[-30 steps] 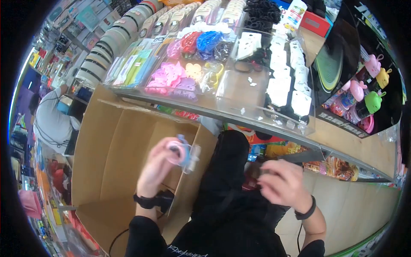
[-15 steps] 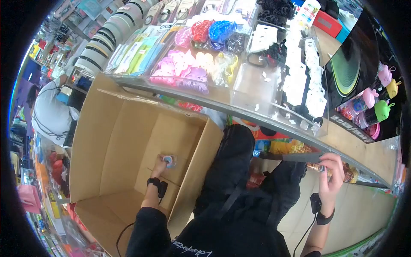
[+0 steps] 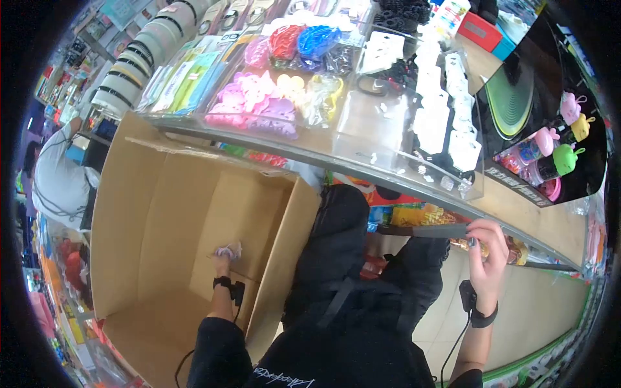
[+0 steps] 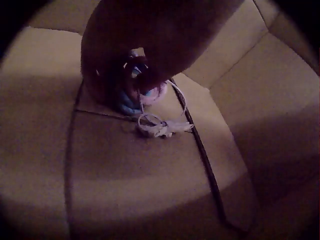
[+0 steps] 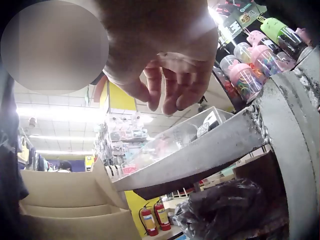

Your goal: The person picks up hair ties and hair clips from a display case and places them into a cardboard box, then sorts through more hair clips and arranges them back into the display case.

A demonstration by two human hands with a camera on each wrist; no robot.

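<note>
My left hand (image 3: pixel 222 266) reaches down to the floor of a large open cardboard box (image 3: pixel 149 239). In the left wrist view that hand (image 4: pixel 145 37) is dark, its fingers round a pink and blue ring-shaped item (image 4: pixel 156 93). A thin whitish cord with a gathered bundle (image 4: pixel 165 128) trails from it onto the cardboard. My right hand (image 3: pixel 489 253) is raised beside the metal front edge of the display shelf (image 3: pixel 388 178). In the right wrist view its fingers (image 5: pixel 170 106) hang loosely bent, with nothing between them.
Clear trays on the shelf hold pink hair clips (image 3: pixel 239 100), red and blue bundles (image 3: pixel 317 42) and white cards (image 3: pixel 430 123). Animal-topped cups (image 3: pixel 566 158) stand at right. Black-clad knees (image 3: pixel 343 220) are beside the box. Another person (image 3: pixel 61 174) is at far left.
My left hand has lowered the pink and blue item from the box's rim to its floor. My right hand has moved from over the lap rightward to the shelf edge.
</note>
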